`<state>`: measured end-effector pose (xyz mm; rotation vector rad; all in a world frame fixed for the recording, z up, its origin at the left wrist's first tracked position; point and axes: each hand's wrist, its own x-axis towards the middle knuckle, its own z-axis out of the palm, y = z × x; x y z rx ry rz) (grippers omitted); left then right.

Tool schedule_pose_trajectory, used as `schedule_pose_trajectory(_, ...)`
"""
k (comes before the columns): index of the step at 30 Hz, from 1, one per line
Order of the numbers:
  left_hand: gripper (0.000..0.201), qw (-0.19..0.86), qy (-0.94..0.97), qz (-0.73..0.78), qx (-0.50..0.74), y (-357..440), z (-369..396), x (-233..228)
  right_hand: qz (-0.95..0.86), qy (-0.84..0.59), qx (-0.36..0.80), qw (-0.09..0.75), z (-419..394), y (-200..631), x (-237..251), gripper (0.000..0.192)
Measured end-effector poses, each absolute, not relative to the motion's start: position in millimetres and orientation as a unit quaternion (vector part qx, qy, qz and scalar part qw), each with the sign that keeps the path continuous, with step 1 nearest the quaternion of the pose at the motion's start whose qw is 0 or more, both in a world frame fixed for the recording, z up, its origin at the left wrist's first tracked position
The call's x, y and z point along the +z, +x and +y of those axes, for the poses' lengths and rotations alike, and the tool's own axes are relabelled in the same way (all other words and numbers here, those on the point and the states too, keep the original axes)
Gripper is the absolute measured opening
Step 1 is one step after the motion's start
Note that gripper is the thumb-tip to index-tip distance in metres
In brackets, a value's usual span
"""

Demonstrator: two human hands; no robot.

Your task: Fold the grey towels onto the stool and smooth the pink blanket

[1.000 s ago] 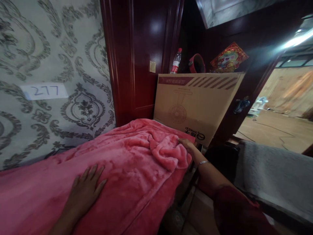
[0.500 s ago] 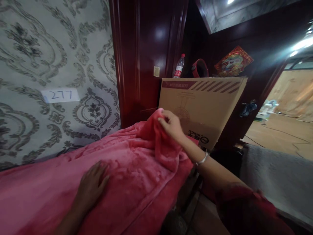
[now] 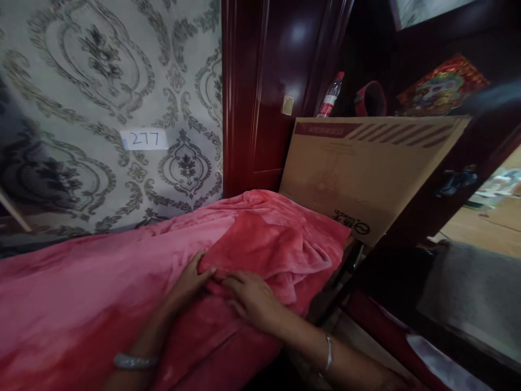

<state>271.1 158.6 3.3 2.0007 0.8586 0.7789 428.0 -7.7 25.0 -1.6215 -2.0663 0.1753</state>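
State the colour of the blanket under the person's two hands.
The blanket is plain pink-red with no pattern, seen in the head view.

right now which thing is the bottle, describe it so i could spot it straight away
Start at the big tan cardboard box leaning against the dark red wooden door frame, beyond the pink fleece blanket. On its top edge stands a small clear plastic bottle with a red cap and red label. It is the only upright, see-through thing there; the round red object beside it is opaque.

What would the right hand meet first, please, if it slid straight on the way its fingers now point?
The right hand points up-left across the pink blanket, so it would probably meet the left hand first, at the folded-back corner.
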Motion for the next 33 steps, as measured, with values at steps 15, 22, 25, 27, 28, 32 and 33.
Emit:
schedule_pose_trajectory(15,0.040,-0.092,0.985,0.111,0.090,360,114,34,-0.647,-0.729,-0.090,0.204,-81,513,-31,0.072)
schedule_pose_trajectory(22,0.033,-0.106,0.967,0.182,0.145,360,129,67,-0.627,-0.708,-0.120,0.301,-74,492,-55,0.058)
schedule_pose_trajectory(25,0.030,-0.123,0.929,0.217,0.274,351,138,91,-0.631,-0.673,-0.126,0.364,-68,506,-51,0.041)
schedule_pose_trajectory(27,0.030,-0.132,0.896,0.236,0.351,342,144,106,-0.636,-0.632,-0.136,0.422,-66,516,-46,0.036)
schedule_pose_trajectory(28,0.029,-0.133,0.880,0.246,0.384,336,147,111,-0.635,-0.612,-0.142,0.450,-67,520,-43,0.037)
schedule_pose_trajectory(32,0.027,-0.102,0.834,0.264,0.475,309,157,114,-0.605,-0.582,-0.171,0.516,-78,526,-38,0.044)
schedule_pose_trajectory(33,0.027,-0.089,0.827,0.266,0.487,302,159,110,-0.598,-0.587,-0.172,0.518,-81,526,-39,0.045)
